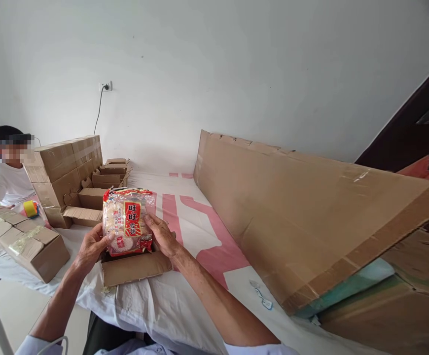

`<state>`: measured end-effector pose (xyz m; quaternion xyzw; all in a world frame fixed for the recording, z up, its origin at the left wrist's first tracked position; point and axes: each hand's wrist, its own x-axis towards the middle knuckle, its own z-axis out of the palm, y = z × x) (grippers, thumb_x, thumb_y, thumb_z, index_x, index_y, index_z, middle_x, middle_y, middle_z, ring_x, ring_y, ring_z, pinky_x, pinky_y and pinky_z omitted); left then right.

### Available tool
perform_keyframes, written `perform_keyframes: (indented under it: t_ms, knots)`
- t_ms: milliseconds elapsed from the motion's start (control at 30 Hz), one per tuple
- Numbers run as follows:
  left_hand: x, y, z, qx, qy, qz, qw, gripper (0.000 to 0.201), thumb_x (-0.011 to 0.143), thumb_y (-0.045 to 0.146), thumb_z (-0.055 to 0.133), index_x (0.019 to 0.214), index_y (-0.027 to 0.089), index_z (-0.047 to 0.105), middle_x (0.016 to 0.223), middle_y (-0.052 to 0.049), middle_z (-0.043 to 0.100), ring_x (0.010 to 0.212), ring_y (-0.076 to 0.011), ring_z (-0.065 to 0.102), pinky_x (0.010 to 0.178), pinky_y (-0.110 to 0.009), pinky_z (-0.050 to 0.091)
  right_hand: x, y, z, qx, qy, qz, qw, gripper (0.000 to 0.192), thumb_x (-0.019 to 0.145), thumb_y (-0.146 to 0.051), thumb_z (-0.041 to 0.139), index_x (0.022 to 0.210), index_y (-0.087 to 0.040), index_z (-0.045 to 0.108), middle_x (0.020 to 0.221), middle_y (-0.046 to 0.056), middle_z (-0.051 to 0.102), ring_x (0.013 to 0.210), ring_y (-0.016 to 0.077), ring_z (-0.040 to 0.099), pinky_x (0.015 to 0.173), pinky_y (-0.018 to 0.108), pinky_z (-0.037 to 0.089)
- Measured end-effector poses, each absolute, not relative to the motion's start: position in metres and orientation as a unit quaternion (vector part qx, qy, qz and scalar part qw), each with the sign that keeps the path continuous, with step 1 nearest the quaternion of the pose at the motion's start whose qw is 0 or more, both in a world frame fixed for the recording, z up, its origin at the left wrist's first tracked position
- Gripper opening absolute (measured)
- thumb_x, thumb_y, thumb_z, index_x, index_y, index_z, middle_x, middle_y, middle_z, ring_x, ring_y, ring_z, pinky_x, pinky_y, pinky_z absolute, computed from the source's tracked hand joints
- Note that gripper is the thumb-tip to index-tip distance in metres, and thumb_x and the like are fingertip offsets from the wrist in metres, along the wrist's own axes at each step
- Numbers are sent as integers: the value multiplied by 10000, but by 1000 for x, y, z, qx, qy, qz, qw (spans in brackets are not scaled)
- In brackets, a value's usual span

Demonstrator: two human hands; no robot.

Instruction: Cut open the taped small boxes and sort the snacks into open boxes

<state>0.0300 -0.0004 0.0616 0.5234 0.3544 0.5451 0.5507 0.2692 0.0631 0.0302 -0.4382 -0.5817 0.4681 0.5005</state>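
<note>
We have the snack bag (127,223) upright at lower left of centre, gripped from both sides: left hand (93,245) clasps its left edge with the thumb on the front, right hand (161,235) wraps its right edge. Its bottom end sits inside the small open carton (135,267) on the cloth-covered table (185,296). We judge the step as seating the bag in that carton; the next move calls for easing it down straight between the walls, then closing the front flap. Stacked cartons (66,170) stand at upper left, a taped box (29,244) at far left beside a seated person (3,180), and a large flattened cardboard sheet (303,212) leans at right.
</note>
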Motion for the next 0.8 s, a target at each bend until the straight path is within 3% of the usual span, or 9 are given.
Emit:
perform_keyframes:
  t_ms: [133,300,367,567,800]
  knots:
    - [30,5,64,513,363,565,535,613,739,469,958,1229,161,755,1099,-122,843,968,-327,811,820,-414,666,270,60,35,-477,-591,434,484,571,886,-843,588,1149,-384,802,1356,65,760,1511,495,348,1194,787,-37]
    - [28,27,76,528,374,597,474,594,703,478,979,1149,134,787,1043,-119,843,955,-319,801,852,-414,649,259,80,39,-354,-612,493,507,598,824,-791,707,1133,-287,794,1247,83,791,1314,384,610,1171,570,387]
    - [27,35,79,547,368,584,473,596,683,477,989,1129,133,795,1032,-125,841,977,-331,797,859,-423,644,254,93,40,-314,-607,505,528,586,806,-768,737,1117,-276,797,1203,74,806,1257,350,654,1121,504,460]
    - [23,47,73,570,358,558,485,583,695,444,982,1148,131,789,1075,-134,840,1011,-331,792,854,-407,639,255,112,38,-295,-602,518,532,676,727,-807,773,1114,-253,802,1175,55,814,1207,310,686,1097,451,494]
    - [19,52,69,567,369,554,486,583,686,445,986,1136,135,782,1060,-122,838,989,-304,788,829,-376,630,256,115,31,-283,-595,526,538,640,739,-761,801,1094,-228,800,1142,54,817,1099,281,714,1057,434,509]
